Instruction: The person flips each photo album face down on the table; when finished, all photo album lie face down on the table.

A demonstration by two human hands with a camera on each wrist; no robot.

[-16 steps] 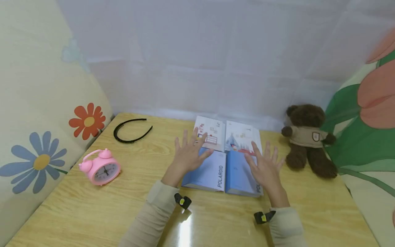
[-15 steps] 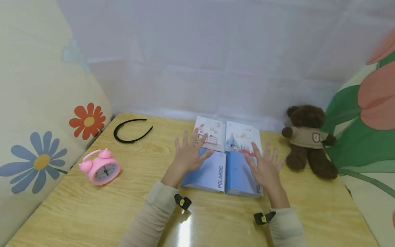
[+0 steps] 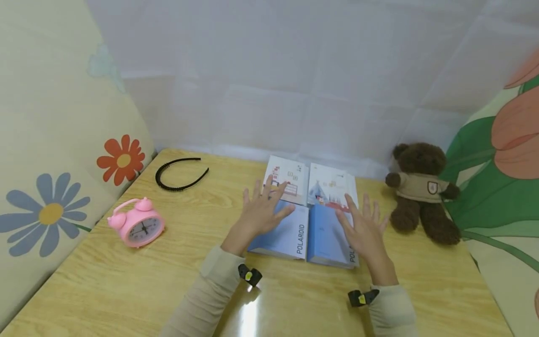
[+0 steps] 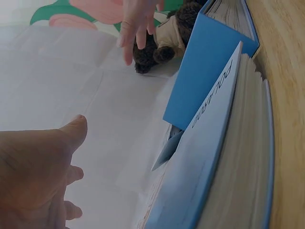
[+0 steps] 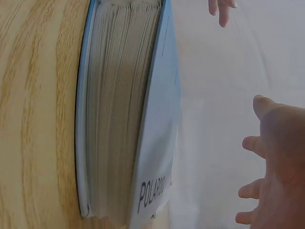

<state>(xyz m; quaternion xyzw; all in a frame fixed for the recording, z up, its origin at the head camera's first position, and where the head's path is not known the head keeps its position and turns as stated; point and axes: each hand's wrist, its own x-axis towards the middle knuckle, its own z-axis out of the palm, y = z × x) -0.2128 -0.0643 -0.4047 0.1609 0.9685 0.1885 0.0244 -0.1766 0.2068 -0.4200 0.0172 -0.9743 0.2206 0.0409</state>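
Observation:
Four-square on the table lie two blue albums in front, the left one (image 3: 294, 234) and the right one (image 3: 324, 236), both lettered POLAROID, and two white picture-covered books behind, a left one (image 3: 294, 171) and a right one (image 3: 332, 182). Over the left pair, my left hand (image 3: 262, 210) spreads its fingers, holding nothing. My right hand (image 3: 365, 229) is likewise spread above the right pair. Both wrist views show a gap between hand and covers: the left hand (image 4: 35, 176) and right hand (image 5: 283, 167) stand apart from the albums. Parts of the covers are hidden beneath the hands.
A pink twin-bell alarm clock (image 3: 139, 223) stands at the left, with a black headband (image 3: 178, 188) behind it. At the right, a brown teddy bear (image 3: 421, 187) in a beige shirt sits near the white backdrop (image 3: 261, 117). Flowered cloths flank the wooden table (image 3: 202, 224).
The head view has shifted slightly. Both hands keep nearly the same spread pose over the books, and the objects stay where they were.

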